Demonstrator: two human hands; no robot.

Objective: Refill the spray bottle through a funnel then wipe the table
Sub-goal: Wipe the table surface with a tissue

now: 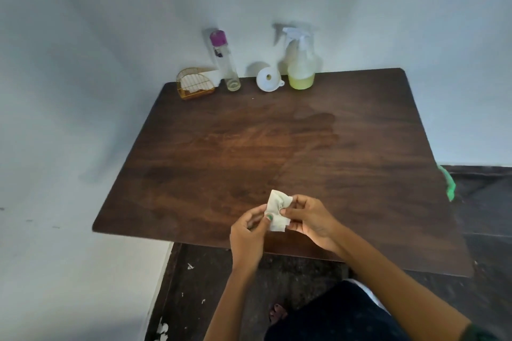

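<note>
Both hands hold a small crumpled white tissue (277,210) just above the near part of the dark wooden table (194,169). My left hand (248,235) pinches its lower left side, and my right hand (310,221) grips its right side. At the far edge stands the clear spray bottle (300,63), capped with its white trigger head and holding yellow-green liquid at the bottom. A white funnel (268,79) lies beside it on the left. A tall clear bottle (225,62) with a purple cap stands further left, nearly empty.
A gold wire holder (194,84) with white tissues sits at the table's far left corner against the wall. A damp patch (313,130) darkens the table's middle. Something green (448,184) hangs off the right edge. Dark floor lies below and to the right.
</note>
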